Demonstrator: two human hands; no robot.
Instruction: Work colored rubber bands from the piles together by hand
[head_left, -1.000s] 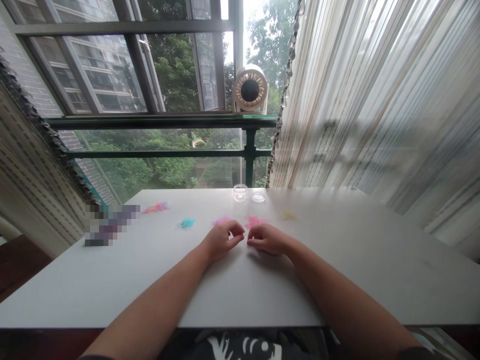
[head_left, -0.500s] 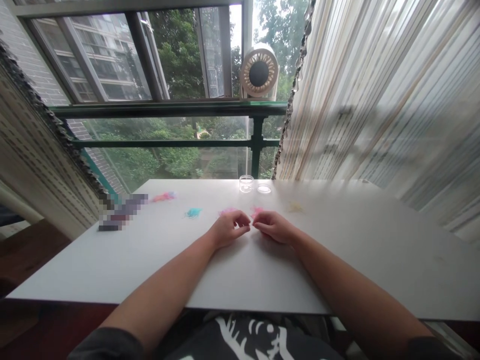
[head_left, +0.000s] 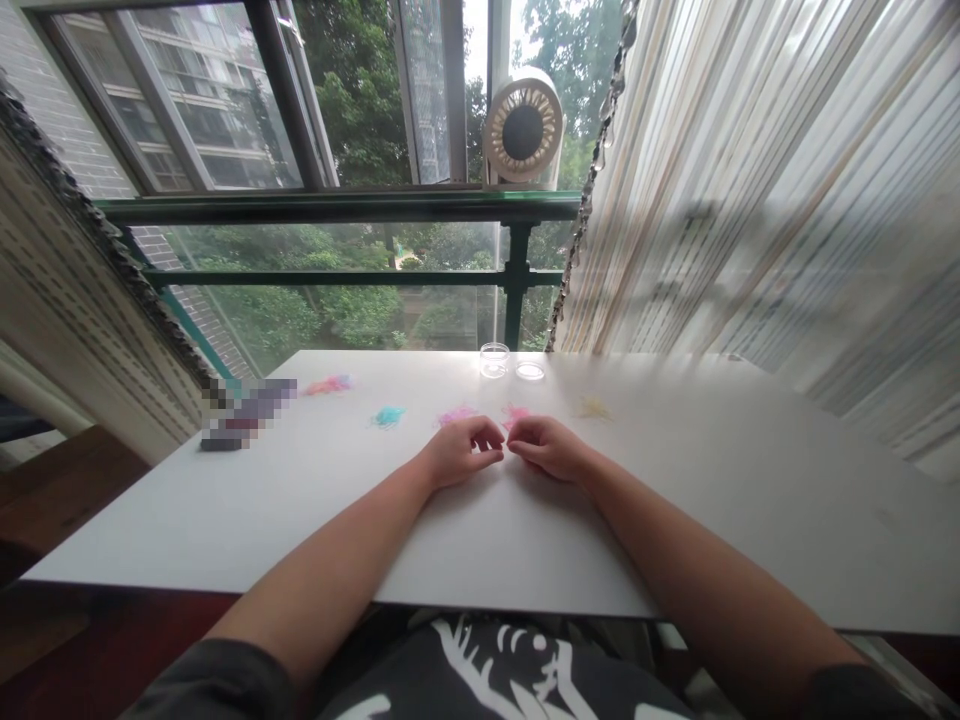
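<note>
My left hand [head_left: 466,450] and my right hand [head_left: 547,448] rest on the white table, fingertips facing each other almost touching. Each has its fingers curled in toward the thumb; anything between the tips is too small to make out. Just beyond my right fingers lies a pink pile of thin strands or loops [head_left: 516,414]. A pinkish-purple pile [head_left: 455,414] sits behind my left hand. Further left is a turquoise pile [head_left: 388,416], and to the right a yellowish pile [head_left: 595,407].
At the table's [head_left: 300,520] back edge stand a clear round container [head_left: 493,361] and a clear round lid [head_left: 529,371]. A multicoloured pile [head_left: 330,384] and a blurred-out dark object [head_left: 251,415] lie at the left. A white fan [head_left: 523,130] is by the window; curtains hang either side.
The whole view has shifted slightly as my head moved. My hands keep nearly the same pose, fingertips close together, and the piles have not moved.
</note>
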